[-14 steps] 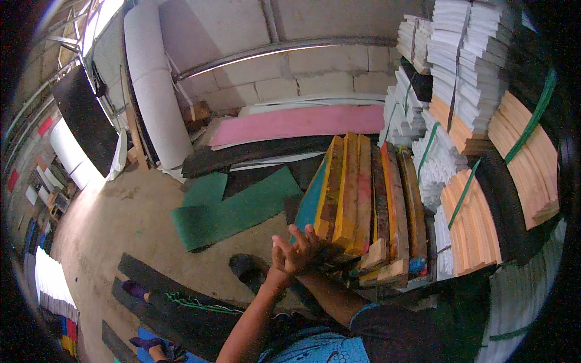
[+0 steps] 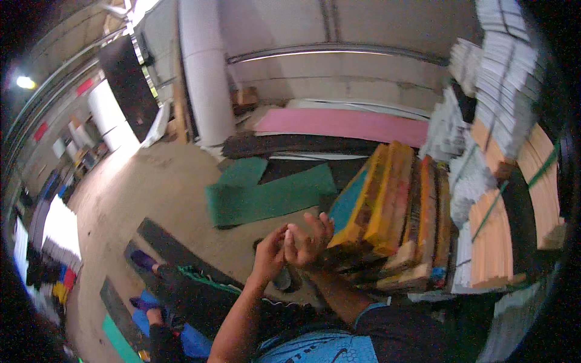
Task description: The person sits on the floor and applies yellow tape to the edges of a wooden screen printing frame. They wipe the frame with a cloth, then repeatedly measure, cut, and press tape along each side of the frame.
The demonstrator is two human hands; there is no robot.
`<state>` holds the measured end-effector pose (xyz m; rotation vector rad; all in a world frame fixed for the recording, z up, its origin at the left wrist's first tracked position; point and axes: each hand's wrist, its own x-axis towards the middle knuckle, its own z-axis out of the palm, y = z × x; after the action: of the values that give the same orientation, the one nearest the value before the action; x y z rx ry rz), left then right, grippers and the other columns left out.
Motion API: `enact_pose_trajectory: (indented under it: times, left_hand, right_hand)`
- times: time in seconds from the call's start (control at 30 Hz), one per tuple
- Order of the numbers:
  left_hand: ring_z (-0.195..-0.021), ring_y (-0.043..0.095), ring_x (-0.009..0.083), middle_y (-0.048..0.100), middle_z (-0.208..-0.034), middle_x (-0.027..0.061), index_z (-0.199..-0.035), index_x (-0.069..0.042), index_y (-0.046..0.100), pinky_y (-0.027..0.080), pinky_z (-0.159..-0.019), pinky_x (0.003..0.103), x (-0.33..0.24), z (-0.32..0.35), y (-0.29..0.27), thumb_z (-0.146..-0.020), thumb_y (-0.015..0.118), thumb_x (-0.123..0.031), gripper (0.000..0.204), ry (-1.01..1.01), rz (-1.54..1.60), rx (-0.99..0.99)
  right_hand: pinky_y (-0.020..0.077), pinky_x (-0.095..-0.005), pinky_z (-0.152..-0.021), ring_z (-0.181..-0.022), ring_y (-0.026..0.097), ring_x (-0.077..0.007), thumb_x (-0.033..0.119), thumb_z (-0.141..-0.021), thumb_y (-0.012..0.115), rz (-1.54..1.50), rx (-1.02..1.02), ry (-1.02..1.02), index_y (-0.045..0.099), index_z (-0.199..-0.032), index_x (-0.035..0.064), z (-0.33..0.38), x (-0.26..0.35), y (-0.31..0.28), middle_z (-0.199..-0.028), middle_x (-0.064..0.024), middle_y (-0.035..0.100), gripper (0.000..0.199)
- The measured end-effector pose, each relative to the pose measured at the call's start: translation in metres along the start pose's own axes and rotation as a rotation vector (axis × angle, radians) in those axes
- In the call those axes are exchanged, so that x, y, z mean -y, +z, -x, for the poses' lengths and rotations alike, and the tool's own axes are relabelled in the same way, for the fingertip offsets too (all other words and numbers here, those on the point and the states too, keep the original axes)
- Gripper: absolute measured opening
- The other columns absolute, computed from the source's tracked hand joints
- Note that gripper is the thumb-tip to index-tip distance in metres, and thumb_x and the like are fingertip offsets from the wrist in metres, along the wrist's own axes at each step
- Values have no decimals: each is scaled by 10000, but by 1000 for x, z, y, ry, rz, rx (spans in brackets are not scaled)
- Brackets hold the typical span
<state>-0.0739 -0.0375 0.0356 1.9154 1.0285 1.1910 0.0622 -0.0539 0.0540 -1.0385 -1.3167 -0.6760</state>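
My left hand (image 2: 270,253) and my right hand (image 2: 307,243) are raised in front of my body, touching near the fingertips. The right hand's fingers are spread and point upward. The left hand's fingers reach up beside the right thumb, partly overlapped by it and blurred. I see no object in either hand. Just right of them leans a row of long yellow and brown bars (image 2: 382,224) with worn, stained sides. A dark slipper (image 2: 282,279) lies on the floor behind my wrists.
A green mat (image 2: 278,196) lies ahead, before a pink sheet (image 2: 345,126) and a white roll (image 2: 207,78). Strapped stacks of white sheets (image 2: 507,60) and tan sheets (image 2: 491,242) rise at the right. Feet in purple shoes (image 2: 143,260) rest by dark strips (image 2: 172,239).
My hands have shifted from lying clasped across each other to touching at the fingers, with the right fingers more spread. The view has turned left, so the surroundings sit farther right.
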Motion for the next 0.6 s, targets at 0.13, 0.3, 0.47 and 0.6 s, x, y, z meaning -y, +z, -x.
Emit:
enact_pose_trajectory:
  times: [0.13,0.3,0.47,0.6]
  left_hand:
    - [-1057,692,236,694,-1207,172,-1345,-13,588,537,-905,350,-23,9,-51,-954,648,-100,405,16,-16,-226]
    - [-1032,705,242,703,-1178,185,-1277,14,629,543,-911,346,-41,54,-132,-967,640,-127,341,-59,-146,-555]
    - [-905,725,203,737,-1048,169,-1195,28,671,564,-770,312,-55,107,-206,-980,633,-175,298,-101,-337,-961]
    - [-746,697,143,745,-903,136,-1144,17,697,547,-672,298,-63,161,-269,-986,632,-208,282,-91,-516,-1222]
  right_hand:
    - [264,-587,-1125,-1310,420,-395,203,-888,647,-200,80,27,632,-1147,101,-5,38,24,-1331,-179,524,279]
    - [310,-556,-1098,-1301,425,-407,190,-924,616,-549,242,14,619,-1194,69,-2,128,62,-1328,-187,522,296]
    - [362,-509,-1078,-1264,464,-413,199,-952,607,-782,345,-37,638,-1189,65,6,238,90,-1303,-175,547,274]
    - [394,-490,-1060,-1238,499,-389,190,-951,625,-956,382,-104,647,-1172,69,18,330,101,-1264,-170,576,253]
